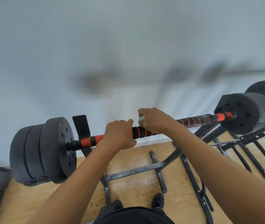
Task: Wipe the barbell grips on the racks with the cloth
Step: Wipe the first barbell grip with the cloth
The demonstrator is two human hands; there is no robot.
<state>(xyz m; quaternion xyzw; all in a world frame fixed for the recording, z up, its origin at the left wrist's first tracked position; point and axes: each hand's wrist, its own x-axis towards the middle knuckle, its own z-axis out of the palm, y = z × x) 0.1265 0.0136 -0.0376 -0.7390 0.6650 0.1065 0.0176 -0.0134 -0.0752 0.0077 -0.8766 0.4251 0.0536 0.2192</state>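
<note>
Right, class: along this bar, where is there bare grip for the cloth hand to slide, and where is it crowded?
Free: the striped grip between the right hand and the right plates; a shorter orange stretch between the left hand and the left plates. Crowded: mid-bar, where both hands sit close, the cloth under the right.

Left hand (pixel 119 135) and right hand (pixel 154 121) curled, close together

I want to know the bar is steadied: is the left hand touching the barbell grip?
Touching. The head view shows the left hand curled round the barbell grip, no gap visible.
</note>
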